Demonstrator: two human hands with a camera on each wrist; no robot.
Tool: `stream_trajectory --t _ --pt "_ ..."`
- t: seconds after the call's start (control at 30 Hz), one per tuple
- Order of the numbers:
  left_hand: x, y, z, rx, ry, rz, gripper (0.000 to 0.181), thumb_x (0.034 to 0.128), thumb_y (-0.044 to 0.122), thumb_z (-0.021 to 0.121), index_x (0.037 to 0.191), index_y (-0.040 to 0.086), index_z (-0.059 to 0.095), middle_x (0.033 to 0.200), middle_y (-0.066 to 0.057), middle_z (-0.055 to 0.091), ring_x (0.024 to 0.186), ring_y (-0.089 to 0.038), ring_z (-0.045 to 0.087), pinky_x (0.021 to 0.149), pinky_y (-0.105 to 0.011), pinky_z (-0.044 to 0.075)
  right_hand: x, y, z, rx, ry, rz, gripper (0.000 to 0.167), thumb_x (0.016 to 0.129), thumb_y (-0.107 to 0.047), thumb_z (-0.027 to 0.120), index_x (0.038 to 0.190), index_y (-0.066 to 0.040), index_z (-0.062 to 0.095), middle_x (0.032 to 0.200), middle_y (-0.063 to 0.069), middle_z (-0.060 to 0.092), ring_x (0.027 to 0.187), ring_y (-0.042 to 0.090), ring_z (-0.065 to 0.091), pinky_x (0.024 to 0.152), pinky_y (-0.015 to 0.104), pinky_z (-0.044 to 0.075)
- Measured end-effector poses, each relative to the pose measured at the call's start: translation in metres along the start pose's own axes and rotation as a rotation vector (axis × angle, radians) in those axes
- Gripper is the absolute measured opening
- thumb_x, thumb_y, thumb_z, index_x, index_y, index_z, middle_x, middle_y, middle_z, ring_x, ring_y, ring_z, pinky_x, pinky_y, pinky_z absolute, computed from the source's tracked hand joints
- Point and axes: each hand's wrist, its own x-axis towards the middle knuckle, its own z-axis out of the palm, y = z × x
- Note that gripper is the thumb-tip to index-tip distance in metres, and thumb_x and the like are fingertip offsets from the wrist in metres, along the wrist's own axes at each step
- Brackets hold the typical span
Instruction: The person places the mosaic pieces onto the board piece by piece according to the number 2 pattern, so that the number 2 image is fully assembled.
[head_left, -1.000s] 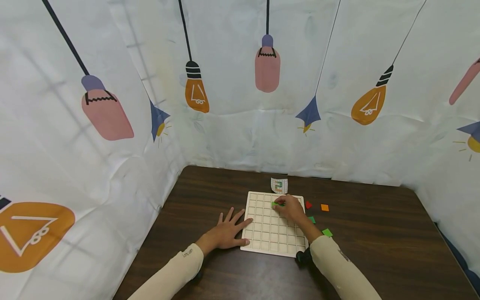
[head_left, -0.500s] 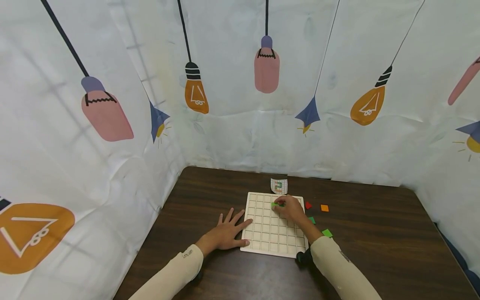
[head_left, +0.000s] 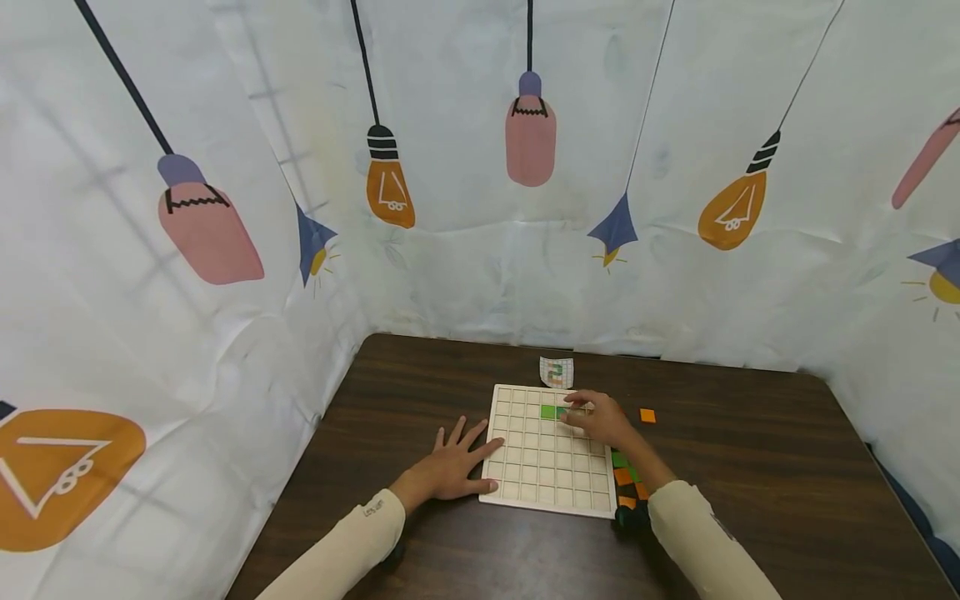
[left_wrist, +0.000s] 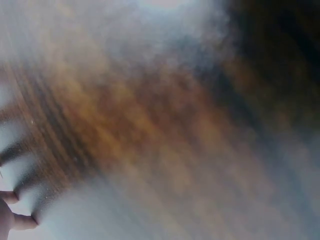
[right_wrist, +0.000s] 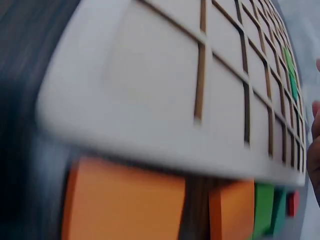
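Note:
A cream grid board (head_left: 540,467) lies on the dark wooden table. Two green tiles sit side by side in its upper rows, a light green tile (head_left: 548,412) and a darker green tile (head_left: 561,412). My right hand (head_left: 600,421) is over the board's upper right, fingertips by the darker tile; thumb and fingers are apart. At the right wrist view's edge, that hand (right_wrist: 315,150) shows a gap between its fingers and the tiles. My left hand (head_left: 446,469) has its fingers spread on the table, with thumb and index finger on the board's left edge. Its fingertips (left_wrist: 26,222) barely show in the left wrist view.
Along the board's right side lie several loose tiles, including an orange tile (right_wrist: 125,200), a green tile (right_wrist: 263,209) and a red tile (right_wrist: 293,203). Another orange tile (head_left: 647,415) lies farther right. A small printed card (head_left: 557,372) is behind the board. Patterned cloth (head_left: 465,283) hangs beyond the table.
My right hand has drawn back to the right and its fingers have parted, uncovering both green tiles on the board. More loose tiles show beside the forearm. The left hand stays put.

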Motion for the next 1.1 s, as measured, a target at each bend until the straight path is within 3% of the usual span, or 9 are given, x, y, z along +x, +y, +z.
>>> stream_trajectory --t 0.23,0.37,0.5,0.7,1.1 --pt "0.001 0.000 0.001 -0.007 0.003 -0.001 0.077 0.0960 0.071 0.045 0.161 0.035 0.023 0.169 -0.010 0.012 0.152 -0.051 0.006 0.110 -0.078 0.015 -0.018 0.018 -0.035 0.024 -0.017 -0.046 0.044 0.095 -0.024 0.072 0.130 0.001 0.064 0.113 0.020 0.066 0.060 0.020 0.055 0.055 0.032 0.049" --pt "0.001 0.000 0.001 -0.010 0.009 0.005 0.077 0.0962 0.070 0.045 0.161 0.034 0.024 0.169 -0.010 0.013 0.152 -0.052 0.006 0.110 -0.078 0.015 -0.026 0.030 -0.055 0.081 0.009 -0.007 0.044 0.094 -0.021 0.073 0.130 0.002 0.063 0.110 0.020 0.065 0.051 0.014 0.050 0.051 0.032 0.048" --pt "0.001 0.000 0.001 -0.016 0.015 0.007 0.077 0.0960 0.070 0.046 0.161 0.034 0.024 0.169 -0.010 0.013 0.152 -0.052 0.006 0.110 -0.078 0.015 -0.037 0.039 -0.075 0.078 0.027 0.055 0.047 0.094 -0.025 0.074 0.131 0.001 0.061 0.113 0.021 0.063 0.053 0.012 0.048 0.054 0.034 0.049" --pt "0.001 -0.002 0.003 -0.015 0.015 0.005 0.078 0.0957 0.071 0.046 0.161 0.035 0.024 0.169 -0.010 0.013 0.152 -0.052 0.006 0.110 -0.078 0.015 -0.048 0.051 -0.096 -0.015 0.071 0.144 0.052 0.092 -0.030 0.075 0.132 0.001 0.061 0.110 0.018 0.064 0.061 0.016 0.053 0.055 0.031 0.049" --pt "0.002 -0.003 0.003 0.003 0.010 0.006 0.078 0.0955 0.072 0.044 0.161 0.035 0.022 0.169 -0.009 0.012 0.152 -0.052 0.006 0.110 -0.078 0.016 -0.056 0.072 -0.101 -0.119 0.044 0.199 0.053 0.091 -0.026 0.077 0.132 0.001 0.060 0.111 0.020 0.064 0.069 0.020 0.056 0.059 0.032 0.050"
